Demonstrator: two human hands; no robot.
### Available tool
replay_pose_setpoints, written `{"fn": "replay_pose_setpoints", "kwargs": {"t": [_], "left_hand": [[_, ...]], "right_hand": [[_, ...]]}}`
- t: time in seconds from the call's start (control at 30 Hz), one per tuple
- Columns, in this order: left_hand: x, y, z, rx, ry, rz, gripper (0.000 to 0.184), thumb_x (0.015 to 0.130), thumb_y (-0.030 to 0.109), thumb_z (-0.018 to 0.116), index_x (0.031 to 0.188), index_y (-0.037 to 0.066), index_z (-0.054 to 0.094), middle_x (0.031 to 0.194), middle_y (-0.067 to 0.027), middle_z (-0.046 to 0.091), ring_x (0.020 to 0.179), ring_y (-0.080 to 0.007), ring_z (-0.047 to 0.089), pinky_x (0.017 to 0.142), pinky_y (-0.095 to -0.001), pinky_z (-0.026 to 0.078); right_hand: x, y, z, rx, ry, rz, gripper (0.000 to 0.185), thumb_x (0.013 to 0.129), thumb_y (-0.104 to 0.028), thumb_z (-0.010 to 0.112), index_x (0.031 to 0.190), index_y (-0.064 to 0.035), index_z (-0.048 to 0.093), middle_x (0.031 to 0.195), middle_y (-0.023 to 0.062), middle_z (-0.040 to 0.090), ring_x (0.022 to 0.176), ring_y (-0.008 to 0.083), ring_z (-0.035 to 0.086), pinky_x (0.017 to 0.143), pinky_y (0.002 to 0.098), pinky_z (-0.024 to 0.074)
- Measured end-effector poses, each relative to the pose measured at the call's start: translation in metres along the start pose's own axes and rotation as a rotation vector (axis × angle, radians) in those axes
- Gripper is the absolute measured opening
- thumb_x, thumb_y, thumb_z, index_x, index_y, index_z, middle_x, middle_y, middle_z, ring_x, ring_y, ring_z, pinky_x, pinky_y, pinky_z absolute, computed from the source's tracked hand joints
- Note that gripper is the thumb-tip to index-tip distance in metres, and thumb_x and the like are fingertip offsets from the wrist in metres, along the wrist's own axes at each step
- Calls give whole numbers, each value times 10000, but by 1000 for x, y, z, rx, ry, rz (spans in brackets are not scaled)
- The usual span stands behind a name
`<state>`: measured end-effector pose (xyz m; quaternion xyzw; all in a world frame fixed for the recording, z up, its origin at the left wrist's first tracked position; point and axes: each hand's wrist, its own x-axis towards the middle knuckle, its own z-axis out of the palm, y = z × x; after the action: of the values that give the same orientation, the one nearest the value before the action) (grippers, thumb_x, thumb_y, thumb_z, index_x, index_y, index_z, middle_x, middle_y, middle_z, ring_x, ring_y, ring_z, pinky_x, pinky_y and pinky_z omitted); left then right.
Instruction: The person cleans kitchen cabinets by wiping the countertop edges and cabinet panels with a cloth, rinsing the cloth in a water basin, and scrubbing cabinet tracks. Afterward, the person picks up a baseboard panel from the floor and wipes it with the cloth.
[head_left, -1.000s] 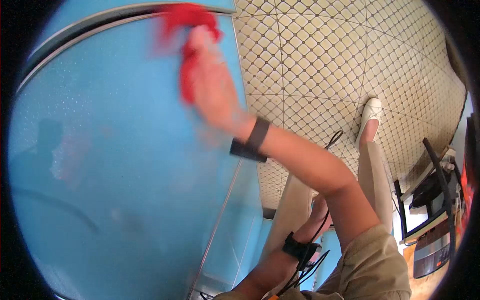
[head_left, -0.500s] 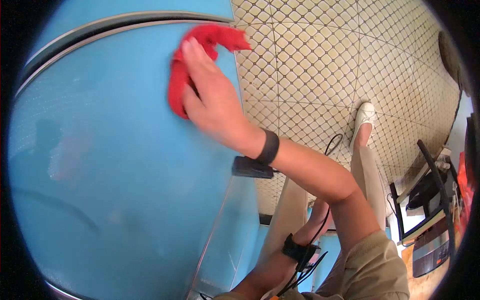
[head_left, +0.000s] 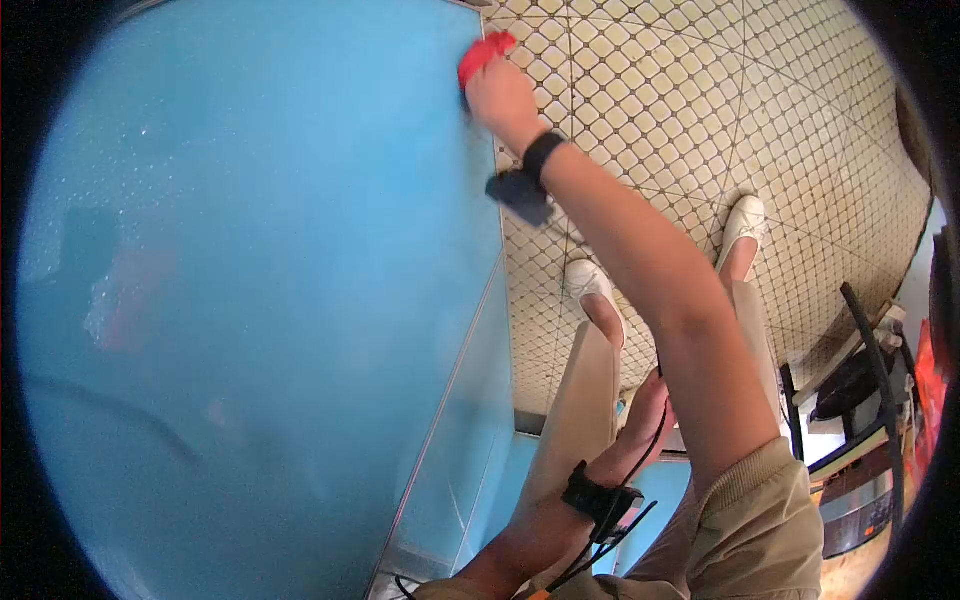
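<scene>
My right hand is closed around a bunched red cloth at the right edge of a glossy blue panel. Small water droplets dot the panel's upper left, and a faint reflection shows in it. A black wristband and a dark box-shaped device are at my right wrist. My left hand hangs low beside my legs, partly behind my right arm. Its fingers are hidden, so I cannot see whether it holds anything. A black strap with a device and cables is on my left wrist.
Patterned tile floor lies to the right of the panel, with my white shoes on it. At the lower right stands a black-framed rack with assorted items, and a red plastic item beside it.
My right hand has moved up and right with the red cloth, from the panel's face to its edge. The view has shifted, and the dark handle groove at the top is mostly out of sight.
</scene>
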<state>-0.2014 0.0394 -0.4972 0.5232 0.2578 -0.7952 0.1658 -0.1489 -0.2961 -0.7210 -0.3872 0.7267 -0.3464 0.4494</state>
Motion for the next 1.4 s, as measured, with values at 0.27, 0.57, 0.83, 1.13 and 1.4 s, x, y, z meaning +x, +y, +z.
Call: {"fn": "replay_pose_setpoints", "kwargs": {"t": [0.27, 0.57, 0.83, 1.13, 1.4], "left_hand": [[4, -65, -69, -17, 6, -13, 390, 1027, 336, 508, 1319, 77, 505, 1304, -43, 550, 1192, -184, 514, 1003, -361, 404], [-10, -42, -35, 44, 3, -13, 376, 1029, 319, 504, 1316, 75, 507, 1310, -52, 545, 1203, -189, 506, 1010, -360, 400], [-3, -39, -32, 53, -33, 7, 364, 1032, 303, 500, 1314, 73, 509, 1315, -60, 540, 1213, -193, 498, 1015, -359, 396], [-11, -53, -37, 165, -41, 29, 351, 1034, 286, 496, 1311, 71, 511, 1321, -70, 534, 1224, -197, 490, 1022, -359, 391], [-35, -98, -85, 748, -99, 131, 341, 1036, 272, 492, 1309, 69, 513, 1326, -77, 530, 1233, -201, 484, 1027, -358, 388]], "right_hand": [[-241, 30, 9, -15, -432, 358, 310, 931, -213, 451, 1043, 56, 557, 872, 284, 665, 817, 463, 651, 735, 559, 519], [-226, -101, -75, 279, -164, 17, 461, 839, -81, 611, 1250, 87, 488, 1164, 317, 591, 1034, 456, 594, 898, 496, 491], [-130, -60, -22, 209, 81, 51, 384, 882, -11, 490, 1259, 55, 466, 1136, 345, 592, 1046, 476, 581, 899, 505, 481], [-224, 59, 39, 24, -385, 533, 344, 949, -260, 439, 1138, 8, 540, 927, 309, 655, 899, 482, 633, 822, 555, 491], [-323, -17, -31, 143, -688, 381, 357, 899, -190, 507, 1078, 118, 534, 838, 334, 637, 825, 461, 655, 765, 543, 517]]}}
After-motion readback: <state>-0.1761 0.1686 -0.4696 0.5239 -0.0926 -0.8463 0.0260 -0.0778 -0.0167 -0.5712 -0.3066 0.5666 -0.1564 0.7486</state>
